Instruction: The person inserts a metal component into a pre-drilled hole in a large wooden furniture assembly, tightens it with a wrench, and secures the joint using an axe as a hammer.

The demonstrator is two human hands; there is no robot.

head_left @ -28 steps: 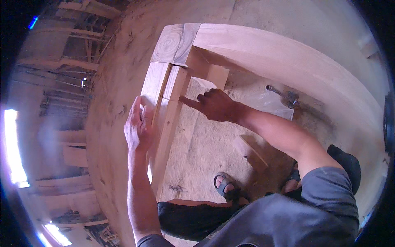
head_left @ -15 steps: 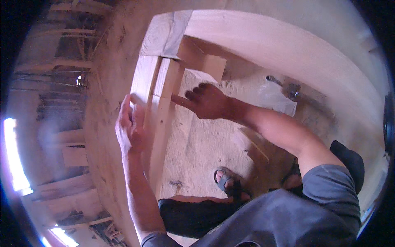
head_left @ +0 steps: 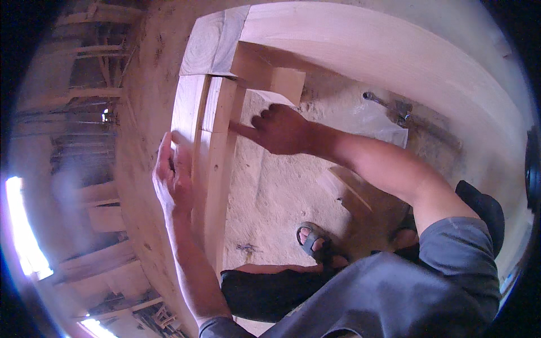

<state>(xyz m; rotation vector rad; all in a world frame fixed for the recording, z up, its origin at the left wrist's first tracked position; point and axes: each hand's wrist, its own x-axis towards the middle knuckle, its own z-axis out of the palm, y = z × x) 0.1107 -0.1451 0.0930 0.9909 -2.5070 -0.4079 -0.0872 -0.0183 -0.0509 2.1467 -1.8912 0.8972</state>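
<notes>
My left hand [head_left: 173,183] lies along the pale outer board [head_left: 187,104], its fingers stretched and slightly apart. Beside that board run a short wooden strip [head_left: 218,104] and a longer wooden rail [head_left: 217,163], meeting end to end at a thin seam. From the inner side, my right hand [head_left: 284,130] reaches in with one finger extended to the strip's side near this seam. Its other fingers are curled, and the palm is hidden. At the far end, the boards meet a thick wooden end block [head_left: 208,42] joined to a long wide plank [head_left: 360,34].
A smaller wood block [head_left: 287,84] juts out under the plank. On the dusty floor lie a wood offcut [head_left: 352,188], a clear plastic sheet [head_left: 383,132] and a dark metal tool [head_left: 389,107]. Stacked timber [head_left: 96,93] stands at left. My sandaled foot [head_left: 313,239] is inside the frame.
The view has shifted slightly, so the wooden frame and both hands appear a little farther left. Each hand keeps nearly the same place and pose on the wood.
</notes>
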